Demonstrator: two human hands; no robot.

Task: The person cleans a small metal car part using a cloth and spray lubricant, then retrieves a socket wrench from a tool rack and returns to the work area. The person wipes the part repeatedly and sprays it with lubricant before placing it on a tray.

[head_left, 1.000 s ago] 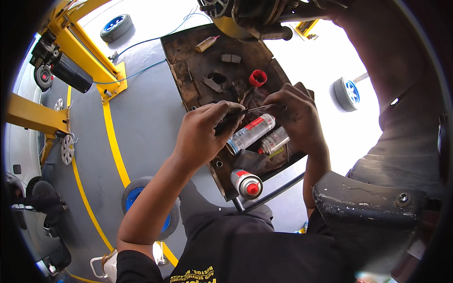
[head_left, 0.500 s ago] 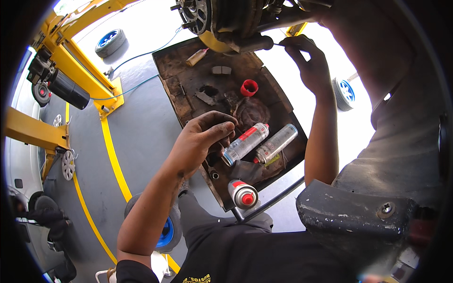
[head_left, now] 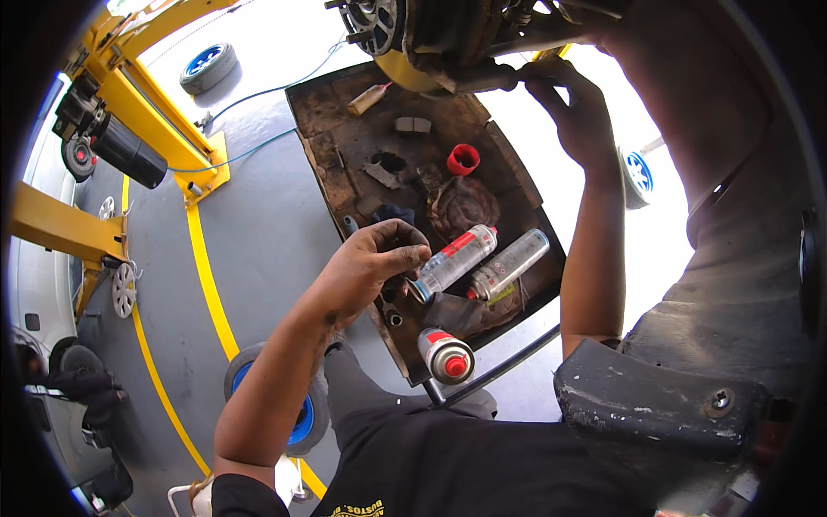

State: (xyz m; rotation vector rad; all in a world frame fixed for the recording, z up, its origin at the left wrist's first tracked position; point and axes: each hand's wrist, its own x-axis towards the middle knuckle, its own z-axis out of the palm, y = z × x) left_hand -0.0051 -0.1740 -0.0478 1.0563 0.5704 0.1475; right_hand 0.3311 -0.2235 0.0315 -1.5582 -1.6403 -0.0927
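At the top, my right hand [head_left: 568,112] is raised to the end of the caliper bracket [head_left: 474,77] on the wheel hub [head_left: 375,26]. Its thumb and fingertips are pinched at that end, around the thin dark pin seen half a second ago; the pin itself is now mostly hidden. A brake disc [head_left: 403,72] shows beside the bracket. My left hand [head_left: 379,258] hovers over the tray [head_left: 332,112] with fingers curled and thumb against them; whatever they hold is hidden. Just beyond its fingers lies a spray can with a red band [head_left: 458,258].
On the tray are a second spray can [head_left: 512,263], a red cap [head_left: 463,159], a brake pad [head_left: 413,126] and a small bottle [head_left: 369,99]. A red-capped can [head_left: 450,358] stands nearest me. A dark fender edge [head_left: 655,396] is close at right. A yellow lift post [head_left: 164,112] stands left.
My right hand has moved in closer to the bracket, and the gap where the thin pin showed has closed. My left hand keeps its curled grip. The whole view has shifted slightly.
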